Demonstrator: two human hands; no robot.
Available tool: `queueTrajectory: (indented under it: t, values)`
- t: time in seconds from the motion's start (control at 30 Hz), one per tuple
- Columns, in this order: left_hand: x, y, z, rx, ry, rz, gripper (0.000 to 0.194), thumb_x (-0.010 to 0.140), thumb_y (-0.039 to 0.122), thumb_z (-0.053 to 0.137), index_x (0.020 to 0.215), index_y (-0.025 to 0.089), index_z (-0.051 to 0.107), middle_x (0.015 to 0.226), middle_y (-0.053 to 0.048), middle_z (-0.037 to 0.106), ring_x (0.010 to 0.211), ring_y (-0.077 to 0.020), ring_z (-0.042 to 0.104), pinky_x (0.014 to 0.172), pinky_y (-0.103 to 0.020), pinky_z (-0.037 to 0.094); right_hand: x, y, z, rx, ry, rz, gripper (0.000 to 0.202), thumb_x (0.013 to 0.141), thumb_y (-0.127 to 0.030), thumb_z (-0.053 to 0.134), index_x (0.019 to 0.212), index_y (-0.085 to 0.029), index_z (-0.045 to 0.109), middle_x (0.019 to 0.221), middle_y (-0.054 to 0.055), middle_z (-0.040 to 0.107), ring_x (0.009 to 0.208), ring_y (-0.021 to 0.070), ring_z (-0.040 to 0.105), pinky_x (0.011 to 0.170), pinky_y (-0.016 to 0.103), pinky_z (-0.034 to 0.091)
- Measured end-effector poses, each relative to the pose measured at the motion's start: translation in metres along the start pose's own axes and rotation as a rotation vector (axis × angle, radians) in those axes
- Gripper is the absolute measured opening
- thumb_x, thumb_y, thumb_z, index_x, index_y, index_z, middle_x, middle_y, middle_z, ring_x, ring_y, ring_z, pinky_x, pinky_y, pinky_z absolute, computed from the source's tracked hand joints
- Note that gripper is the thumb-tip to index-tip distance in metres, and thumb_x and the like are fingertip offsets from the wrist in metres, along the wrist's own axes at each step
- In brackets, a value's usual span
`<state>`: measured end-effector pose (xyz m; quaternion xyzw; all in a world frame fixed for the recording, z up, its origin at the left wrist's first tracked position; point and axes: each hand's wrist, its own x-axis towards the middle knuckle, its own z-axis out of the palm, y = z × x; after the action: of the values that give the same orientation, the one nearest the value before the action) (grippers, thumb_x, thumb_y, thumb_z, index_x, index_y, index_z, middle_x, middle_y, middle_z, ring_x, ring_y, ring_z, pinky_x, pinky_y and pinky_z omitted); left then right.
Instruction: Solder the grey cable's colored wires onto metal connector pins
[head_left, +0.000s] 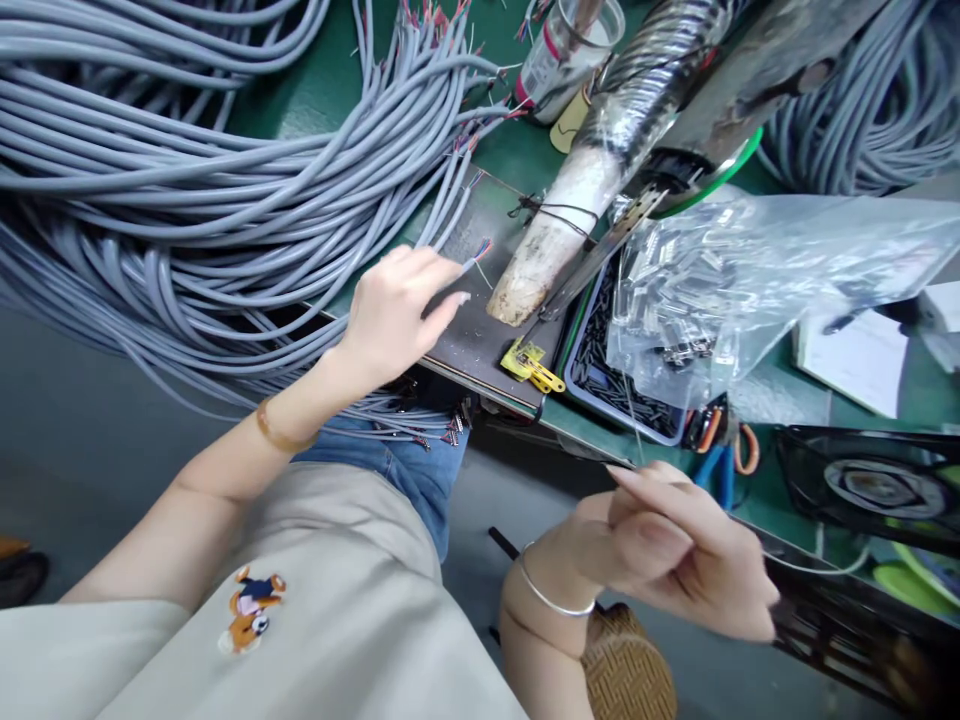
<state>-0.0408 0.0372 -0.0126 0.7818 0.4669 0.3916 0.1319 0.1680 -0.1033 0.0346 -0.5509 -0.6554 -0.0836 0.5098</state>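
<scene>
My left hand [401,312] is closed over the front end of a grey cable [469,264]. Thin coloured wires [484,248] stick out of that end past my index finger, and the thumb stands a little apart. Below it is a dark work board [469,335]. My right hand [679,555] is raised in front of the table edge, its fingers curled into a pinch. Something thin and dark shows at its fingertips, too small to name. Nearby is a blue tray [667,432] of small black tubes [600,345].
Many grey cables [247,160] are piled at the left. A foil duct with a whitish nozzle [551,225] slants over the board by a yellow clip [536,368]. At the right are a plastic bag of connectors [690,270], orange-and-blue-handled pliers [721,465] and a black fan [877,485].
</scene>
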Motion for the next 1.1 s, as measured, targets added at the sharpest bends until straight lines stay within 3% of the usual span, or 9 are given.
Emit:
queueTrajectory:
  t: [0.07,0.13,0.27,0.33,0.4,0.47,0.57,0.7,1.1]
  values:
    - [0.019,-0.010,0.012,0.072,-0.043,-0.055,0.016,0.090,0.022,0.068,0.101,0.012,0.076,0.097,-0.011,0.077,0.095,-0.0266,0.070,0.088,-0.040,0.053,-0.001,0.000,0.012,0.076,0.115,-0.139,0.029,0.099,-0.044,0.060,0.092,-0.023,0.079,0.049,-0.002,0.046,0.041,0.0108,0.038,0.044,0.030,0.029]
    - [0.028,-0.013,0.021,0.005,-0.048,-0.094,0.012,0.086,0.017,0.068,0.095,0.013,0.076,0.087,-0.008,0.075,0.086,-0.0228,0.068,0.083,-0.037,0.052,-0.003,0.002,0.016,0.094,0.127,-0.201,0.023,0.098,-0.033,0.062,0.105,-0.022,0.081,0.052,-0.001,0.052,0.042,0.0115,0.042,0.044,0.030,0.031]
    - [0.015,0.006,0.007,-0.506,0.081,-0.219,0.012,0.083,0.016,0.069,0.093,0.013,0.075,0.070,0.000,0.066,0.058,-0.0099,0.055,0.060,-0.026,0.045,-0.011,0.006,0.009,0.077,0.118,-0.155,0.022,0.097,-0.032,0.064,0.107,-0.025,0.082,0.053,-0.001,0.057,0.043,0.0124,0.045,0.045,0.030,0.032]
    - [-0.004,0.022,-0.009,-0.853,-0.076,-0.304,0.014,0.081,0.021,0.074,0.093,0.013,0.072,0.069,0.000,0.066,0.052,-0.0073,0.052,0.049,-0.021,0.041,-0.013,0.004,0.006,0.065,0.106,-0.062,0.019,0.096,-0.033,0.066,0.102,-0.025,0.083,0.056,0.000,0.060,0.046,0.0130,0.049,0.047,0.030,0.034]
    - [-0.024,0.037,-0.021,-1.149,-0.361,-0.419,0.018,0.080,0.025,0.076,0.091,0.013,0.069,0.066,0.001,0.067,0.044,-0.0057,0.050,0.041,-0.020,0.038,-0.012,-0.001,0.007,0.058,0.064,0.087,0.018,0.096,-0.033,0.066,0.094,-0.025,0.082,0.058,0.000,0.062,0.048,0.0123,0.051,0.048,0.029,0.034]
    - [-0.041,0.047,-0.023,-1.299,-0.487,-0.602,0.021,0.080,0.026,0.077,0.092,0.013,0.066,0.066,0.000,0.069,0.042,-0.0049,0.049,0.040,-0.018,0.040,-0.009,-0.007,0.011,0.072,-0.024,0.274,0.018,0.095,-0.031,0.066,0.088,-0.024,0.081,0.061,-0.001,0.063,0.050,0.0110,0.050,0.049,0.028,0.033]
    - [-0.055,0.054,-0.014,-1.337,-0.501,-0.764,0.024,0.076,0.025,0.080,0.088,0.013,0.063,0.066,-0.001,0.071,0.043,-0.0039,0.050,0.039,-0.015,0.038,-0.005,-0.011,0.020,0.158,-0.189,0.477,0.014,0.093,-0.029,0.070,0.084,-0.023,0.079,0.068,-0.001,0.065,0.053,0.0093,0.049,0.050,0.026,0.033]
    - [-0.057,0.055,0.000,-1.311,-0.422,-0.792,0.025,0.074,0.025,0.083,0.083,0.013,0.063,0.067,0.000,0.070,0.047,-0.0034,0.053,0.043,-0.014,0.040,-0.008,-0.009,0.032,0.253,-0.328,0.578,0.010,0.090,-0.025,0.071,0.082,-0.021,0.075,0.076,-0.001,0.068,0.052,0.0072,0.043,0.050,0.025,0.030]
    - [-0.057,0.055,0.011,-1.218,-0.327,-0.729,0.028,0.069,0.027,0.089,0.078,0.013,0.066,0.070,0.002,0.064,0.057,-0.0044,0.052,0.053,-0.015,0.045,-0.011,-0.009,0.047,0.260,-0.330,0.615,0.012,0.085,-0.021,0.066,0.074,-0.019,0.068,0.069,-0.004,0.058,0.050,0.0048,0.034,0.048,0.024,0.027]
